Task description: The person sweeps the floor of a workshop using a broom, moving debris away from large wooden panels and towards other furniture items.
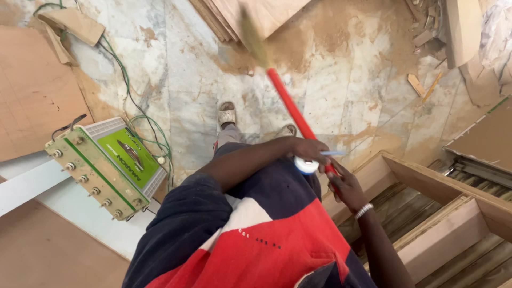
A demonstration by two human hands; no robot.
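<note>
Red and smooth, the broom handle (294,113) slants over the dusty marble floor (213,69), its blurred straw head (253,37) near stacked plywood sheets (250,13). Right hand (345,186) grips its lower end; left hand (309,150) clasps a round white tape measure (306,165) against it.

We see a green-faced electrical box (109,166) with green wires (140,114) near the floor's left edge. Wood offcuts (424,85) lie toward its top right corner.

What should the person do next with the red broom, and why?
Probably sweep the broom toward the feet in a short stroke. Both the left hand and the right hand grip its red handle, its blurred bristle end is out over the sawdust spread on the stone floor, and that dust lies loose ahead.
</note>
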